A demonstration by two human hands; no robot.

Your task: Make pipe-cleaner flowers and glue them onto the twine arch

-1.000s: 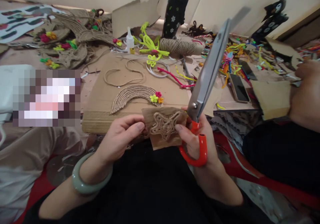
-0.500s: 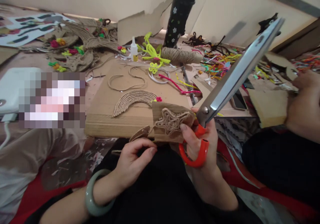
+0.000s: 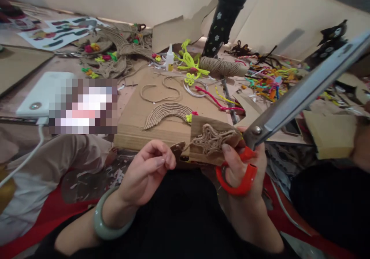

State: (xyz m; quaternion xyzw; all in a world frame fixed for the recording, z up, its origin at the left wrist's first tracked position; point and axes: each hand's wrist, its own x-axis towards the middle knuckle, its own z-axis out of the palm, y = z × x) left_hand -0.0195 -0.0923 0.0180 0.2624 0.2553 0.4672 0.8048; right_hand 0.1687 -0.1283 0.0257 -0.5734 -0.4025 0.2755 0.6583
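My right hand (image 3: 245, 174) has its fingers through the red-handled scissors (image 3: 250, 151), whose long blades point up and right. Pinched in the same hand is a square of cardboard (image 3: 198, 126) bearing a star of coiled twine (image 3: 214, 138). A twine strand runs left from the star towards a small brown piece (image 3: 178, 149). Close to that piece, my left hand (image 3: 148, 170) is raised with fingers curled and tips together; whatever lies between them is hidden. A green bangle (image 3: 101, 216) circles the left wrist.
Behind the hands, a cardboard sheet (image 3: 131, 112) carries a twine arch (image 3: 167, 114). Farther back stand a glue bottle (image 3: 169, 60), a twine roll (image 3: 222, 66) and a black flowered object (image 3: 222, 24). A white power bank (image 3: 43, 95) lies left. Another person's arm (image 3: 362, 143) is at right.
My left hand has lifted and turned, its fingers drawing together. My right hand still grips the scissors and star card. The whole view has shifted, so the table appears farther right.
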